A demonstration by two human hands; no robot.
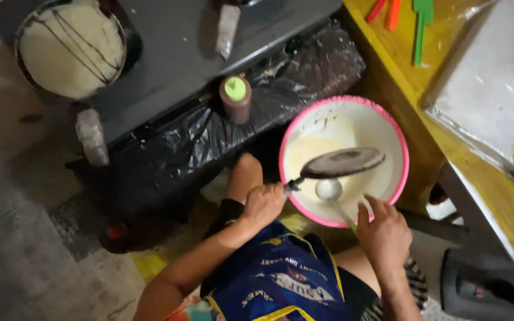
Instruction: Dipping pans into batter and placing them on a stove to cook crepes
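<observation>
My left hand [263, 205] grips the handle of a small dark frying pan [343, 162], holding it level over a pink-rimmed white bowl [397, 139] of pale batter. Just below the pan, my right hand [384, 232] holds a ladle [329, 190] by its green handle, its round metal cup over the batter. I sit with a blue apron [281, 279] over my lap, one knee up against the bowl.
A second pan [69, 47] with pale batter and dark drizzle lines cooks on a grey stove at upper left. A brown squeeze bottle [235, 98] with a green cap stands on black plastic sheeting. A yellow table [400, 89] at right holds a tray [489, 89] and coloured utensils [420, 24].
</observation>
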